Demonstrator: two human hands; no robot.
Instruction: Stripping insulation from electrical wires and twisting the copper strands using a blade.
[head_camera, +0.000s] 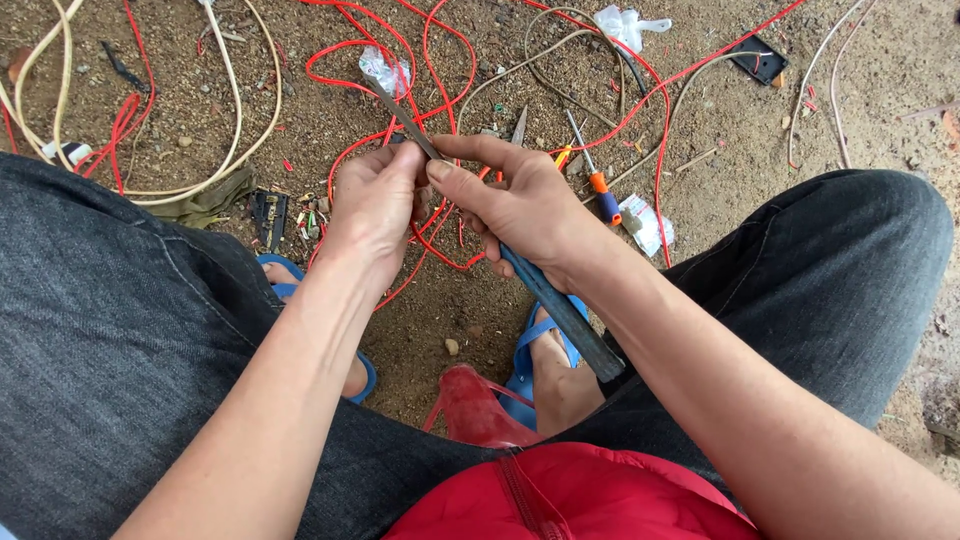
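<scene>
Both hands closed: R hand (525, 205) grips knife (560, 310), L hand (375, 200) prob. blade.

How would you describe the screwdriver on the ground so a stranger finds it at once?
Look at the sandy ground, just beyond the right hand. The screwdriver lies among red wires; only it has an orange and blue handle.

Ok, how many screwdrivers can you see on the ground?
1. The screwdriver, with an orange and blue handle, lies on the dirt just past the right hand, among the red wires. Others may be hidden under the hands or wires.
</scene>
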